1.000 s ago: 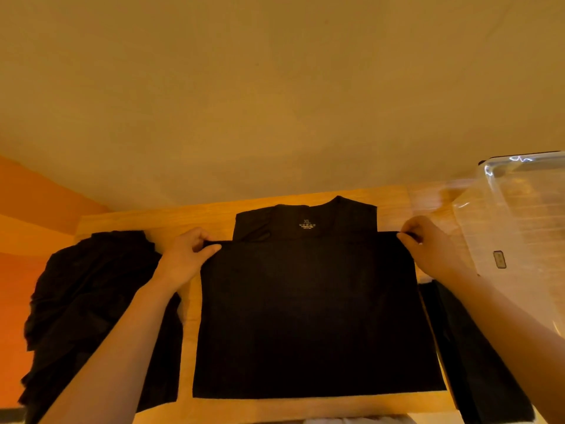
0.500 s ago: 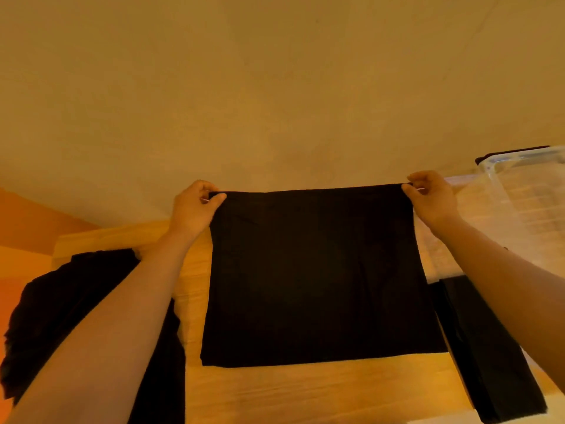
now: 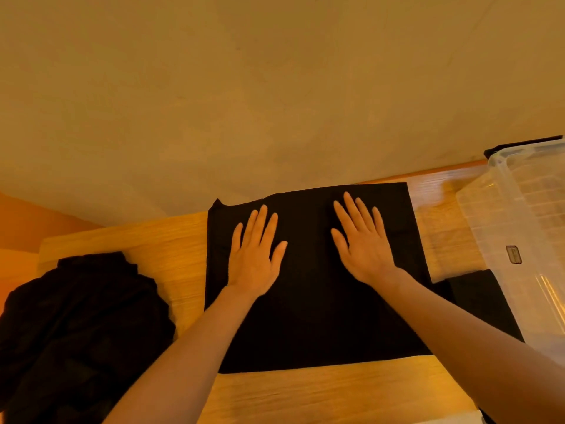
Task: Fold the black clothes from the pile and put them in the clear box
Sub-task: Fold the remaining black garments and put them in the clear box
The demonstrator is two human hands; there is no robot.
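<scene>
Black garment (image 3: 312, 301), seemingly folded square.

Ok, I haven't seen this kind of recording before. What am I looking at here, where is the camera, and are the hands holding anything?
There is no machine here: a person works with bare hands, and one wide-angle camera on their head looks forward and down, so you see both forearms reaching away from you. The left hand and right hand lie flat, fingers straight, on a folded black garment spread on a wooden table. They press it; nothing is gripped. At the left sits a crumpled pile of black clothes. At the right stands the clear box, and another dark cloth lies beside its near side. The plain surface filling the top of the picture is a wall.
</scene>
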